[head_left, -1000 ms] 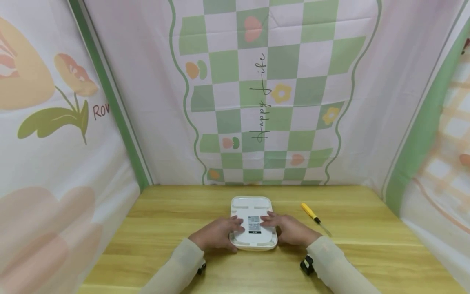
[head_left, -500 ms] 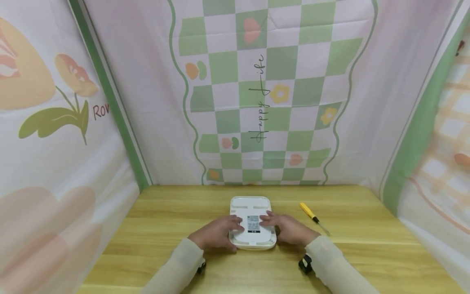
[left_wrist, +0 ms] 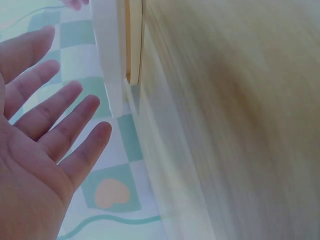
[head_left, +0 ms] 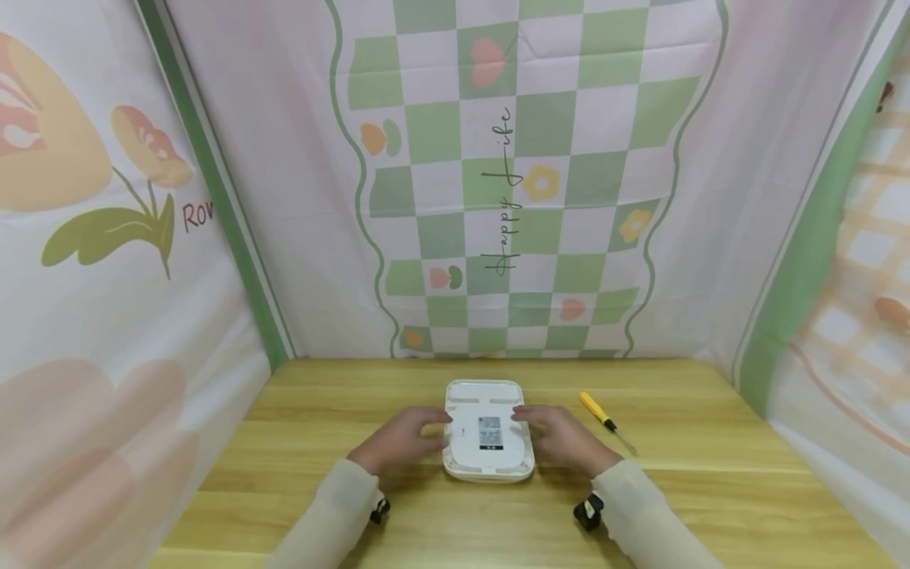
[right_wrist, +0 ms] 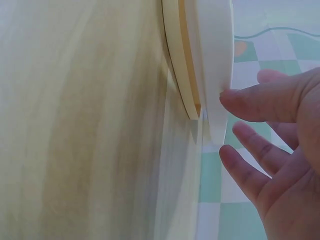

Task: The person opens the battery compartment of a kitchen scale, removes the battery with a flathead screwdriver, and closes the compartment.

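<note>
A flat white plastic device [head_left: 469,457] with rounded corners lies on the table, a printed label [head_left: 490,431] facing up. Both wrist views show it edge-on: a white body [right_wrist: 216,60] over a cream and tan layer [right_wrist: 178,55]. To its left is my left hand [head_left: 405,438], fingers spread; in the left wrist view these fingers [left_wrist: 82,155] are apart from the device's side. My right hand [head_left: 566,441] is at the right edge with loosely extended fingers. Its thumb tip overlaps the white side in the right wrist view. Neither hand grips anything.
A screwdriver [head_left: 607,423] with a yellow handle and a metal shaft lies on the wooden table [head_left: 327,411], right of the device. Behind the table hangs a green and white checkered cloth [head_left: 490,237]. Printed cloths also hang at both sides.
Both hands have come off the label side of the device and drawn outward, the left further than the right. The device and screwdriver have stayed in place.
</note>
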